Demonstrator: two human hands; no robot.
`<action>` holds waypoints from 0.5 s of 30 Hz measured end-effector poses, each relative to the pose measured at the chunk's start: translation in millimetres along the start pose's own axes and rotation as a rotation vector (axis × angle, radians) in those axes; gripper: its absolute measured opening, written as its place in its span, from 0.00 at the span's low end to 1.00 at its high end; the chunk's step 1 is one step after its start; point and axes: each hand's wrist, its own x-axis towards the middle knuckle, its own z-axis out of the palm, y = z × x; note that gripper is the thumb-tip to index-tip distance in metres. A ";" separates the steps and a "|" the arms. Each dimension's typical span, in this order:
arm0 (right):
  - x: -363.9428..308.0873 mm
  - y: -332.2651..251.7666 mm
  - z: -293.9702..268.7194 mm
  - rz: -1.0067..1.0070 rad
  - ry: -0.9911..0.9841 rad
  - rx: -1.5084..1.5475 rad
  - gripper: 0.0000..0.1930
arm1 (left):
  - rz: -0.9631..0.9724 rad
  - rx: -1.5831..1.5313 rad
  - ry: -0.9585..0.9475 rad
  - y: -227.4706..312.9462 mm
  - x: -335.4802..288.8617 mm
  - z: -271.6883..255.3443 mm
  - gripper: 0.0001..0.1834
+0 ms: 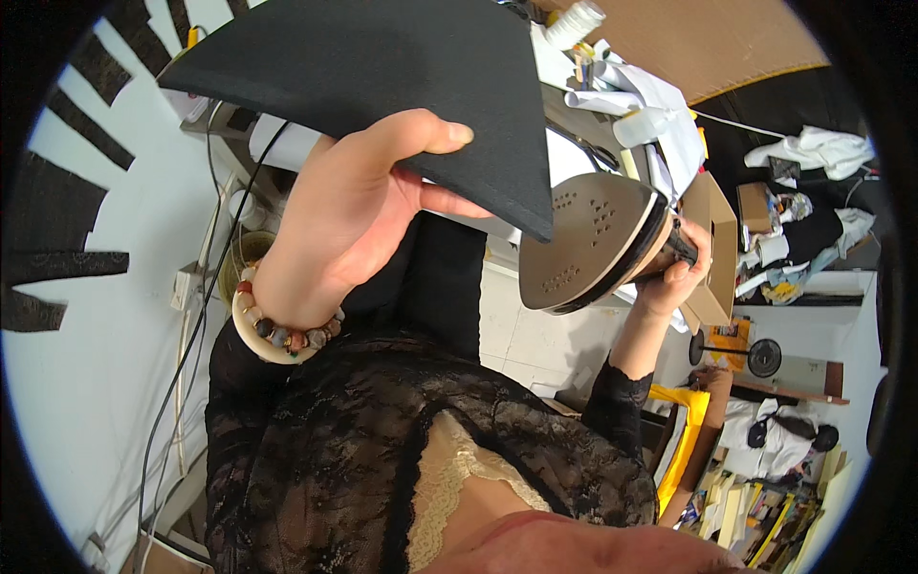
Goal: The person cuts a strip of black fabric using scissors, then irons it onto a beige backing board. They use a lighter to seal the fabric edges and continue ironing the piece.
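My left hand (359, 206) grips the lower edge of a flat black board (402, 77). The thumb presses on its near face, while the other fingers go behind it or are hidden. The board is thick-edged, with a pointed lower corner, and fills the top of the view. On the right, my right hand (687, 258) is closed around the dark handle of a steam iron (588, 239). Its metal soleplate, dotted with steam holes, is tipped up toward the board. The board's corner comes close to the soleplate; I cannot tell whether they touch.
Behind the iron, a worktable holds rolled white papers (660, 91), a thread cone (574, 24) and an open cardboard box (712, 249). Cables (177, 383) hang along the left wall. Farther right are a black stand (763, 357), piled clothes (803, 239) and shelved items.
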 end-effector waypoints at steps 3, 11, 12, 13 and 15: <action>5.6 -12.0 13.6 -0.112 0.014 0.007 0.37 | -0.058 0.025 0.113 -3.1 3.8 4.5 0.12; 9.3 -23.9 22.8 -0.168 -0.023 0.036 0.37 | -0.054 0.129 0.261 -11.3 2.3 21.3 0.09; 8.0 -23.0 22.3 -0.159 -0.036 0.041 0.37 | -0.051 0.139 0.252 -11.4 1.8 22.9 0.09; 7.0 -21.6 22.1 -0.145 -0.023 0.038 0.37 | -0.048 0.149 0.242 -11.2 1.7 23.9 0.10; 6.6 -18.1 22.8 -0.118 0.001 0.036 0.38 | -0.039 0.178 0.251 -11.9 1.4 27.1 0.09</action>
